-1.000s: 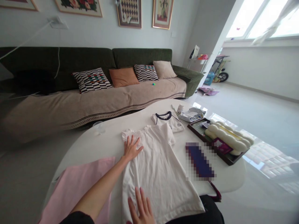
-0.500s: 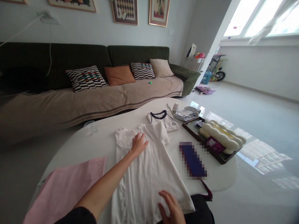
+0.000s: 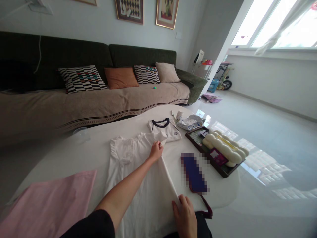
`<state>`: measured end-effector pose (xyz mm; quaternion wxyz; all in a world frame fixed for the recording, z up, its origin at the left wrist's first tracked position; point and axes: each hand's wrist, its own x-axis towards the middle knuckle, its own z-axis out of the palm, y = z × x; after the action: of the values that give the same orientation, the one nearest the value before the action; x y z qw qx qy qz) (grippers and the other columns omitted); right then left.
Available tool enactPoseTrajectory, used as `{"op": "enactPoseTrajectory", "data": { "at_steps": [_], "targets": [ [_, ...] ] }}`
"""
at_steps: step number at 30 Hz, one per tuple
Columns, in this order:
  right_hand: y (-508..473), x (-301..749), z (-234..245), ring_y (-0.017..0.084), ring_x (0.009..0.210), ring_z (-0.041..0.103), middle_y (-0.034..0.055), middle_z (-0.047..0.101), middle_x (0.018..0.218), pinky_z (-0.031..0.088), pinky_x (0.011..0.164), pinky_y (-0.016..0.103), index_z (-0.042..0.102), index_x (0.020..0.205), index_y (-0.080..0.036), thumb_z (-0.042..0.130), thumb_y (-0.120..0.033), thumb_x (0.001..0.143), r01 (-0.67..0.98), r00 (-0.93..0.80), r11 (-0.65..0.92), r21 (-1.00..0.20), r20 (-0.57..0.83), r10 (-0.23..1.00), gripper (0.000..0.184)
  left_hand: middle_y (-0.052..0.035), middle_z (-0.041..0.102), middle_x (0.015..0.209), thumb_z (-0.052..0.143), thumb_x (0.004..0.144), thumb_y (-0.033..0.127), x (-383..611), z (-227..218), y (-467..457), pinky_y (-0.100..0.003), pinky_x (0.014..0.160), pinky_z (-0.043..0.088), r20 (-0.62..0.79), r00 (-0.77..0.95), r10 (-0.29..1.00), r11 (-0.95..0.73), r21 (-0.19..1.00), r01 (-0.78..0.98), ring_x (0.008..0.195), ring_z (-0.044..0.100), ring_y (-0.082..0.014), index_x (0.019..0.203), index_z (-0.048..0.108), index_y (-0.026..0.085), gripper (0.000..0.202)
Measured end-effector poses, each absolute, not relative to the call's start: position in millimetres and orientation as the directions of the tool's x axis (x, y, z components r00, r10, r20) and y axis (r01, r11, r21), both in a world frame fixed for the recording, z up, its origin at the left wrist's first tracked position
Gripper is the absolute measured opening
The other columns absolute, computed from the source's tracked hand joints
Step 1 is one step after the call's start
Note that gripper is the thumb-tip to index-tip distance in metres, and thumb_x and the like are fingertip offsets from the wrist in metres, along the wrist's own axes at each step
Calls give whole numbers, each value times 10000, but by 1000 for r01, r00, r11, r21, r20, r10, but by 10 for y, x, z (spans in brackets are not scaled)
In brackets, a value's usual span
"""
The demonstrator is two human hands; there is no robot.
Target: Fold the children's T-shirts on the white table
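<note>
A white short-sleeved shirt lies spread on the white oval table, its collar end away from me. My left hand is closed on the shirt's right side near the sleeve, pinching the cloth. Near the hem, my right hand grips the same side edge, and this edge is lifted and turned a little inward between the two hands. Just beyond the shirt is a folded white shirt with a navy collar. Pink cloth lies at the table's left front.
On the right stands a dark tray with a cream, puffy cushion-like object. A pixelated blue item with a dark red strap lies before it. A clear bowl, a white bottle and a silvery packet are farther back.
My left hand has moved right from the shirt's upper middle and closed on its side. My right hand has closed on the lower edge. That side is now raised inward; the view has shifted slightly.
</note>
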<state>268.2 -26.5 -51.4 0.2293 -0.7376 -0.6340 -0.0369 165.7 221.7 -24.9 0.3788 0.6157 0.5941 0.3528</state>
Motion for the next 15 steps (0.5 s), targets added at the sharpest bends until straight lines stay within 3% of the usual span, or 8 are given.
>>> {"op": "enactPoseTrajectory", "data": {
  "at_steps": [2,4,8,12,15],
  "targets": [
    [-305,2614,-399,178,659,528,15,543,715,356,607,277,482,798,-225,405,-190,807,971,103,-20,-238,342,934,85,-3,569,714,444,758,207,1418,-247,2243,-253,652,468,-55,-27,998,61,931,361,691,575,-133,772,515,182,76],
    [-367,2499,-326,180,649,516,9,539,704,334,623,293,501,812,-235,408,-103,747,975,-20,98,-198,363,931,174,5,565,642,391,771,202,1117,-253,2224,-230,569,472,-103,-93,990,123,958,260,607,577,-121,771,512,172,125],
    [-516,2232,-398,177,619,502,4,532,674,328,621,297,530,833,-258,427,-55,629,939,-157,266,-217,419,895,305,-8,591,617,424,743,198,542,-282,2138,-238,555,495,-155,-160,975,178,973,144,596,604,-134,775,532,160,119],
    [-623,2111,-570,175,663,531,18,554,750,372,604,262,545,849,-258,428,-53,577,924,-143,264,-278,391,909,360,-57,639,918,501,721,205,332,-281,2161,-281,660,517,-120,-183,976,149,977,154,797,627,-170,1067,485,181,348],
    [-663,2085,-624,180,674,543,21,550,729,414,614,255,562,875,-257,421,-60,585,907,-153,286,-309,391,907,378,-47,496,1246,551,651,115,315,-216,2244,-296,898,431,10,-125,992,23,965,260,1115,488,-183,1260,348,246,656]
  ]
}}
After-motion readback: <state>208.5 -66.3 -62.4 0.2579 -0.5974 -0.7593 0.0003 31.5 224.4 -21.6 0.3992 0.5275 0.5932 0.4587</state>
